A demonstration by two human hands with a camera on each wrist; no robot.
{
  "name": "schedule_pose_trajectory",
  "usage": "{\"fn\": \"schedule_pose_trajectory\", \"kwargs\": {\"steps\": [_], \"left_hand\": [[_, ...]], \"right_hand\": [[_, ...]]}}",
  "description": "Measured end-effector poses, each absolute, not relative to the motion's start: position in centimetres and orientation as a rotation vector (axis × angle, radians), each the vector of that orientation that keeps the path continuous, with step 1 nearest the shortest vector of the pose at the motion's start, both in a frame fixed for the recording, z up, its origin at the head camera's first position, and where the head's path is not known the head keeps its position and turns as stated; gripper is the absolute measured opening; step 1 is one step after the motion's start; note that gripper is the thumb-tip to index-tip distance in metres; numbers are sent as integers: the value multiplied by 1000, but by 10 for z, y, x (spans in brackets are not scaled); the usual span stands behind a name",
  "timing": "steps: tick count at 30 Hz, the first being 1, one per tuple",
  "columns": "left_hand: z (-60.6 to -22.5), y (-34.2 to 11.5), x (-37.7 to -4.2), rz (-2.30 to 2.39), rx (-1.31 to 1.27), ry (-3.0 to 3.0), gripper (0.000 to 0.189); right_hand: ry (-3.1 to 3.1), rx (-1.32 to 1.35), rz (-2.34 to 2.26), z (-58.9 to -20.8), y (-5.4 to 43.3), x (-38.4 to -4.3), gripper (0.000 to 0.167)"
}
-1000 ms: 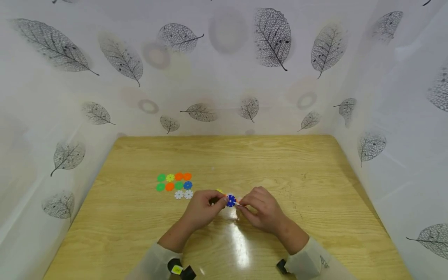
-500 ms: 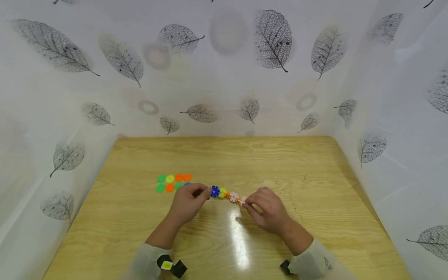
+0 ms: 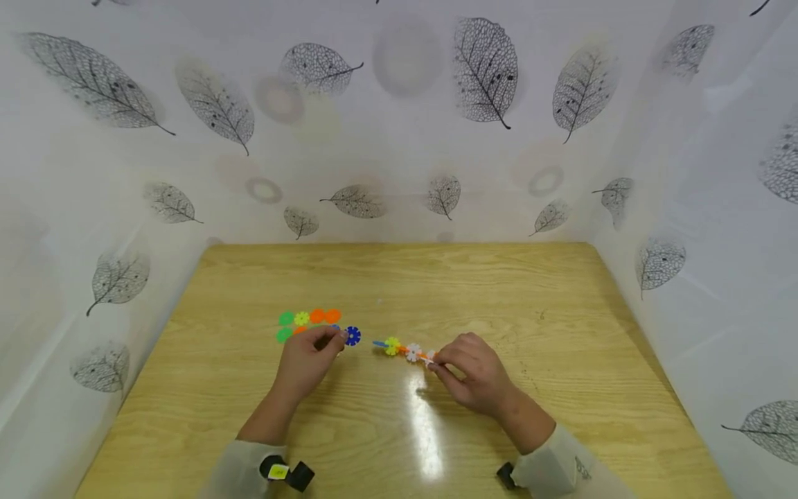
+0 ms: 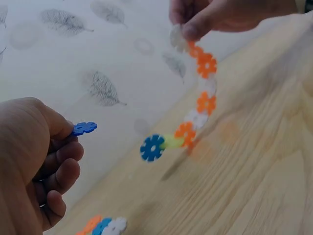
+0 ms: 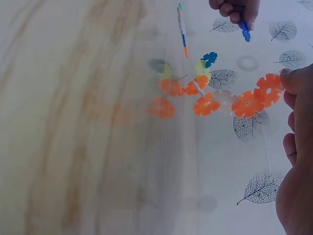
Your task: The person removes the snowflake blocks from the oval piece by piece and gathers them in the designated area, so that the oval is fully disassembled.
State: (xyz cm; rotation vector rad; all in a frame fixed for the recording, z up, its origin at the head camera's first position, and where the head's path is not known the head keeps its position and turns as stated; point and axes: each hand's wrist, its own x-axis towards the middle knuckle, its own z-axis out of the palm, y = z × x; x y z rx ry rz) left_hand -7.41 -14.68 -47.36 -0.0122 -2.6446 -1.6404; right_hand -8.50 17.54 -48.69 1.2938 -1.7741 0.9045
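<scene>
My left hand [image 3: 305,364] pinches a dark blue snowflake disc [image 3: 352,336] between thumb and finger, left of the chain and apart from it. In the left wrist view this notched disc [image 4: 85,128] is seen almost edge-on. My right hand [image 3: 474,374] pinches the right end of a chain of interlocked snowflake discs [image 3: 412,352], held above the table. Orange and white discs make up most of the chain [image 4: 206,104]. A yellow disc [image 3: 392,346] and then a teal-blue disc [image 4: 152,148] form its free end, pointing left. The fingers partly hide the gripped end disc.
Loose green, yellow and orange discs [image 3: 318,316] lie in rows on the wooden table [image 3: 499,291], behind my left hand, which covers part of them. A blue and a white disc [image 4: 115,226] show there in the left wrist view. Leaf-patterned cloth [image 3: 399,138] surrounds the table.
My left hand has moved left, away from my right hand, carrying the dark blue disc. More of the chain has come into view between the hands. The right hand has shifted slightly right.
</scene>
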Motion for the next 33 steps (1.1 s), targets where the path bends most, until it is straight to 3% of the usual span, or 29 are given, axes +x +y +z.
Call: {"fn": "schedule_pose_trajectory", "kwargs": {"steps": [11, 33], "left_hand": [[-489, -188, -74, -1503, 159, -2701, 26], [-500, -223, -73, -1275, 330, -2838, 35]], "right_hand": [[-1781, 1289, 902, -486, 175, -83, 17], [-1774, 1291, 909, -485, 175, -82, 17]]}}
